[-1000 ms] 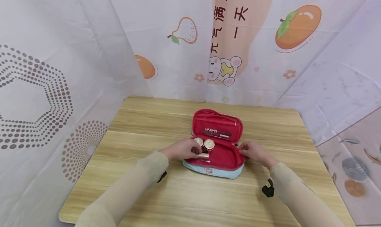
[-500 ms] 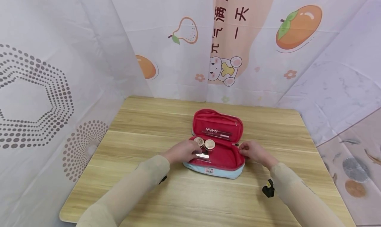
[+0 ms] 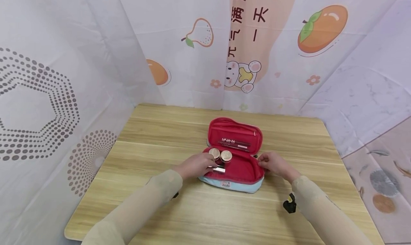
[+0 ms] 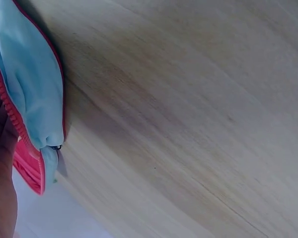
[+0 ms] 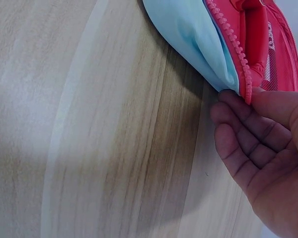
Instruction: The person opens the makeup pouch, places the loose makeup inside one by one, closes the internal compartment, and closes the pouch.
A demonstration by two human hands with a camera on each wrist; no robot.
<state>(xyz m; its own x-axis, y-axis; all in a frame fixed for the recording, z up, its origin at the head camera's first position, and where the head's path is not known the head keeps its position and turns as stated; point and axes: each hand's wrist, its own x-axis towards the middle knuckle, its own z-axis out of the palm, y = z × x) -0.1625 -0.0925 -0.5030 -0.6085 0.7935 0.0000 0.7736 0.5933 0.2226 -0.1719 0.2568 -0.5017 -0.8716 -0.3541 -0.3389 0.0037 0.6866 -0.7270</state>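
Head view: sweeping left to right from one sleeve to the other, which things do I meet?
Left sleeve → left hand → first gold-topped round container → second gold-topped round container → right hand → right sleeve. The open pouch spans several of these, so I left it out.

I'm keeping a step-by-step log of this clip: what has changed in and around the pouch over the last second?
The shiny tube has shifted slightly toward the near side of the zippered pouch. The left hand reaches in beside it; whether it has let go is unclear. The right hand still pinches the pouch's rim; the gold-lidded jars stayed put.
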